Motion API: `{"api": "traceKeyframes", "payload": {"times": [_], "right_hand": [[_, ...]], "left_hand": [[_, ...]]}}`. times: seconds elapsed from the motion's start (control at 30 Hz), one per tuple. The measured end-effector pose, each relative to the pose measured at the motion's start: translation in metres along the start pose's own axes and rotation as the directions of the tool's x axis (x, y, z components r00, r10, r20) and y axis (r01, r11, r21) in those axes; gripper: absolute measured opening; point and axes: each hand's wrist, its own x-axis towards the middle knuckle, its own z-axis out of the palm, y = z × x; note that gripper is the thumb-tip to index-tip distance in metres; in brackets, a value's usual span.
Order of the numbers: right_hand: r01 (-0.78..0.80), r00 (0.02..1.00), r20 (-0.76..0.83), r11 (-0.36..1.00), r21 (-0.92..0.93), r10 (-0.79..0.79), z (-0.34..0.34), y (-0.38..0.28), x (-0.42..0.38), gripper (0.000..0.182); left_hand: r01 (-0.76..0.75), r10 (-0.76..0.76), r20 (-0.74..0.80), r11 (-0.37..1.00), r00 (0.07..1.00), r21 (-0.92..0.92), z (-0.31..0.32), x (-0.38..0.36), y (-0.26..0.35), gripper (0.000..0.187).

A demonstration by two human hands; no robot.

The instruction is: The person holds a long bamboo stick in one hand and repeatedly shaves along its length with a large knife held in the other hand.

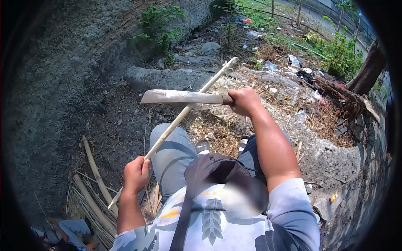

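My right hand (245, 101) is closed round the handle of a machete (182, 96), held out level in front of me with its broad blade pointing left. The blade crosses over a long, pale, peeled wooden stick (169, 129). Lower left, my left hand (136, 173) grips that stick near its lower part, the thumb lying along it. From there the stick slants up to the right past my knee, its far end above the machete; its lower tip shows behind my left wrist.
Several cut sticks (95, 207) lie in a pile at my lower left. A rough wall (46, 104) rises on the left, and a tree stump (370, 69) leans at the right. Dry chips (215, 134) and litter cover the ground ahead. Another person (73, 232) is partly visible at bottom left.
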Motion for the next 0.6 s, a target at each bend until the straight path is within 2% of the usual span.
{"api": "traceKeyframes", "payload": {"times": [0.03, 0.07, 0.13, 0.17, 0.27, 0.3, 0.33, 0.4, 0.5, 0.6], "right_hand": [[-0.209, 0.976, -0.033, 0.973, 0.099, 0.213, 0.001, 0.009, 0.001, 0.024], [-0.402, 0.907, -0.047, 0.894, 0.199, 0.418, 0.001, 0.018, 0.001, 0.026], [-0.474, 0.861, 0.014, 0.792, 0.383, 0.508, 0.000, 0.034, -0.002, 0.025], [-0.488, 0.857, 0.024, 0.797, 0.355, 0.514, 0.003, 0.039, -0.003, 0.029], [-0.487, 0.861, 0.050, 0.790, 0.373, 0.507, -0.010, 0.024, -0.006, 0.030], [-0.444, 0.883, 0.005, 0.831, 0.335, 0.470, -0.009, 0.020, -0.006, 0.030], [-0.458, 0.883, 0.073, 0.817, 0.351, 0.463, -0.009, 0.017, -0.008, 0.030], [-0.331, 0.941, 0.055, 0.880, 0.341, 0.333, -0.008, 0.009, -0.009, 0.029], [-0.097, 0.995, 0.002, 0.970, 0.225, 0.099, -0.002, -0.010, -0.005, 0.023], [0.110, 0.992, 0.040, 0.982, 0.152, -0.118, 0.004, -0.036, 0.001, 0.020]], "left_hand": [[0.032, -0.032, 0.005, 0.999, 0.999, -0.005, -0.009, -0.002, 0.000, 0.020], [0.034, -0.034, 0.004, 0.999, 0.999, 0.000, -0.015, -0.005, -0.001, 0.020], [0.032, -0.032, -0.006, 0.999, 0.999, 0.009, -0.023, -0.008, -0.002, 0.020], [-0.040, 0.040, -0.045, 0.999, 0.998, 0.004, -0.021, -0.007, 0.000, 0.020], [-0.003, 0.003, -0.015, 1.000, 1.000, -0.009, -0.012, -0.002, -0.007, 0.020], [0.000, 0.000, -0.007, 1.000, 1.000, -0.011, -0.007, 0.002, -0.009, 0.021], [0.007, -0.007, 0.004, 1.000, 1.000, -0.014, -0.002, 0.002, -0.010, 0.021], [0.021, -0.020, 0.022, 0.999, 1.000, -0.034, 0.005, 0.002, -0.008, 0.021], [0.028, -0.026, 0.019, 0.997, 0.999, -0.078, 0.011, 0.007, -0.005, 0.022], [0.028, -0.027, 0.017, 0.996, 0.999, -0.083, 0.011, 0.016, -0.011, 0.022]]}}
